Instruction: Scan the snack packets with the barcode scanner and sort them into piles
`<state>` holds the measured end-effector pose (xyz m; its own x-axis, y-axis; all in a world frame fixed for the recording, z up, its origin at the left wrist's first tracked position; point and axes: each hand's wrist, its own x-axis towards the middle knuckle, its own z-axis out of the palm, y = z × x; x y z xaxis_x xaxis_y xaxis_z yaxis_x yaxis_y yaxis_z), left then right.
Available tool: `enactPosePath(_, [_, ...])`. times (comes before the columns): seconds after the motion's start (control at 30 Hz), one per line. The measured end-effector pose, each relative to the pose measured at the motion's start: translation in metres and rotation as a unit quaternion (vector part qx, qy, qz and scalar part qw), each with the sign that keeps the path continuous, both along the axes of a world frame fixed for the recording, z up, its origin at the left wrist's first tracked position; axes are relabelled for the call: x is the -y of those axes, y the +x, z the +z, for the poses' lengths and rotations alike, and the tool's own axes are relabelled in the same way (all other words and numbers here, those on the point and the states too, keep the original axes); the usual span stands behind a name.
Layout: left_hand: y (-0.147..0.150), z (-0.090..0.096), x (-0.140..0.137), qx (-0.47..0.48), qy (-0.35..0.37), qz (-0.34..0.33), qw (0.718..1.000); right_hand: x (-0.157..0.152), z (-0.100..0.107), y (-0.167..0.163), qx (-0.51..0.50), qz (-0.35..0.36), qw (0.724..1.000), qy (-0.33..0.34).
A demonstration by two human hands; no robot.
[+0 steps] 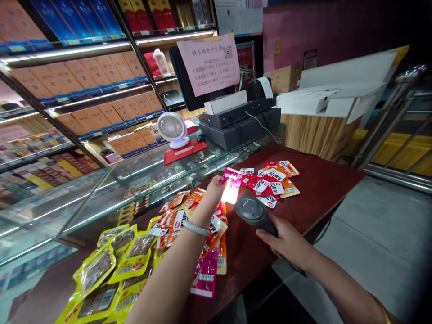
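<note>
Pink packet (231, 185) pinched in left hand (216, 191), face brightly lit, over worktop (245, 252) between near pile (176, 220) and far pile (272, 185); right hand (289, 240) wrapped round scanner (252, 210); step seems scanning; next move calls for steady grip, packet square to scanner

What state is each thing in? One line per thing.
left hand: closed on the pink packet
pink packet: held, lower end brightly lit
right hand: gripping the scanner
scanner: head toward the pink packet
yellow packets: piled, overlapping, look sealed
red-and-white packets: loosely heaped
fan: upright, base glowing blue; spinning or not, can't tell
printer: paper strip hanging out
shelf lights: on
</note>
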<state>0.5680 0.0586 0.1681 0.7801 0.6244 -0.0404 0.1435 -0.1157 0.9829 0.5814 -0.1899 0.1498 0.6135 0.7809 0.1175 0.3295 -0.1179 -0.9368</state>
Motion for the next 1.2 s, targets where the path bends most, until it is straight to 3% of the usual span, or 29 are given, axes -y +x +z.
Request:
enactPosePath(0.17, [0.014,0.010,0.008,0.033,-0.131,-0.103,0.985,0.003,-0.008,-0.001,-0.025,0.004,0.999,-0.019])
enactPosePath(0.23, [0.012,0.016,0.004,0.032,-0.130,-0.096,0.986,0.004,-0.010,-0.002,-0.031,0.002,0.999,-0.019])
enactPosePath(0.3, [0.001,0.020,-0.006,0.008,-0.040,-0.092,0.995,0.006,-0.012,-0.002,-0.036,0.004,0.999,-0.024])
enactPosePath(0.37, [-0.021,0.022,-0.016,-0.058,0.124,-0.118,0.984,0.008,-0.012,-0.002,-0.036,0.008,0.999,-0.036])
enactPosePath(0.43, [-0.050,0.023,-0.021,-0.159,0.309,-0.134,0.928,0.010,-0.012,-0.002,-0.030,0.013,0.998,-0.045])
enactPosePath(0.5, [-0.082,0.023,-0.018,-0.260,0.463,-0.124,0.838,0.010,-0.013,-0.003,-0.019,0.015,0.999,-0.046])
enactPosePath(0.57, [-0.108,0.020,-0.010,-0.337,0.543,-0.113,0.760,0.009,-0.014,-0.004,-0.002,0.024,0.999,-0.045])
enactPosePath(0.63, [-0.124,0.016,-0.004,-0.375,0.571,-0.094,0.724,0.007,-0.016,-0.004,0.017,0.039,0.998,-0.042])
enactPosePath(0.83, [-0.123,0.002,-0.023,-0.375,0.579,0.019,0.723,0.002,-0.024,-0.008,0.044,0.072,0.995,-0.046])
enactPosePath(1.07, [-0.106,-0.002,-0.048,-0.393,0.541,-0.009,0.743,-0.001,-0.028,-0.013,0.060,0.085,0.993,-0.047])
enactPosePath(1.2, [-0.104,-0.001,-0.049,-0.371,0.502,0.020,0.782,-0.003,-0.025,-0.014,0.062,0.088,0.993,-0.048])
